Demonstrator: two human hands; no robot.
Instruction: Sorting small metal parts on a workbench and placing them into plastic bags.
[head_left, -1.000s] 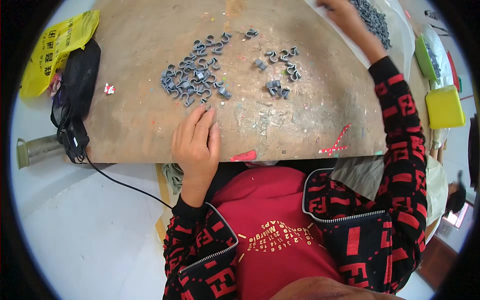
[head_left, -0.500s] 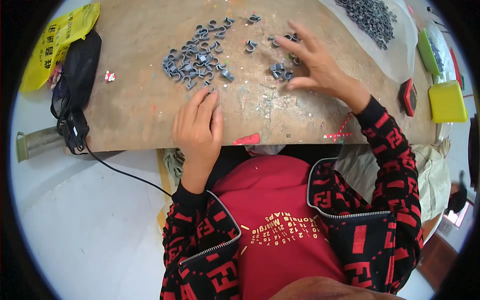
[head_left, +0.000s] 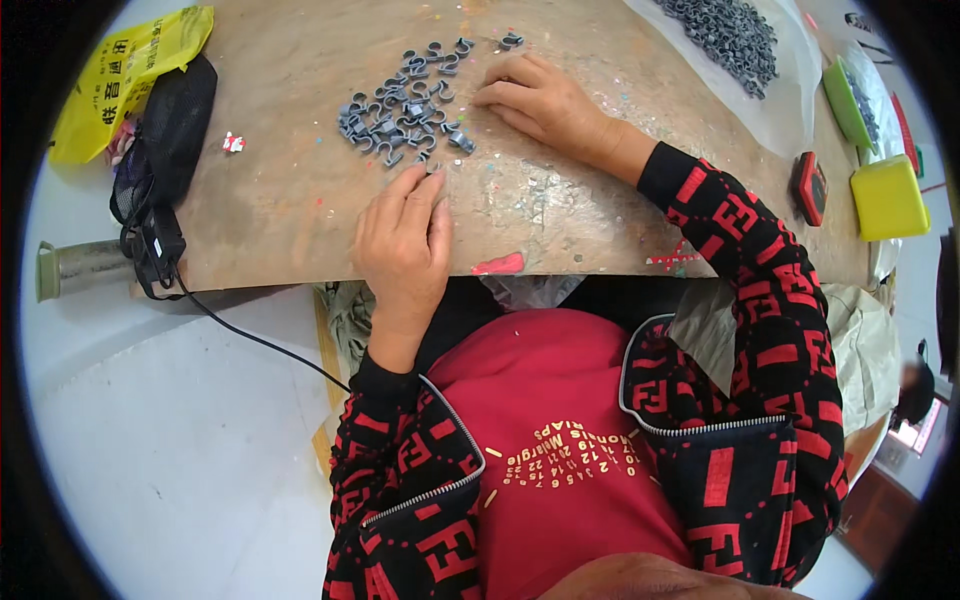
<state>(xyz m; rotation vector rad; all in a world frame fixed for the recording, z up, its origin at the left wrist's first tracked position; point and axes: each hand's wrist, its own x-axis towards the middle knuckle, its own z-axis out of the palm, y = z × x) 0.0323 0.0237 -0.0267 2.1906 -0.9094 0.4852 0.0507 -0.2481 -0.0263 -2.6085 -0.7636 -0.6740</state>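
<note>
Small grey plastic clips (head_left: 398, 112), each with an open ring, lie in a loose pile on the worn brown tabletop (head_left: 290, 220). My left hand (head_left: 405, 230) rests in front of the pile, thumb and fingers pinched together, with a grey clip (head_left: 432, 168) showing at the tips. To the right of the pile, my right hand (head_left: 548, 108) is cupped low over the table with its fingers bent and close together. Whatever lies beneath its palm is hidden. Just beyond it sits a single clip (head_left: 511, 41).
A large heap of grey clips (head_left: 728, 40) lies on a plastic sheet (head_left: 800, 95) at the far right. Beside it are a green basket (head_left: 848, 105), a yellow container (head_left: 890, 198) and a red-black box (head_left: 809, 188). At left lie a yellow bag (head_left: 120, 80) and a black mesh pouch (head_left: 175, 130).
My right hand has moved left toward the pile and its spread fingers have drawn together. The loose clips that lay around it are out of sight. My left hand stays in front of the pile.
</note>
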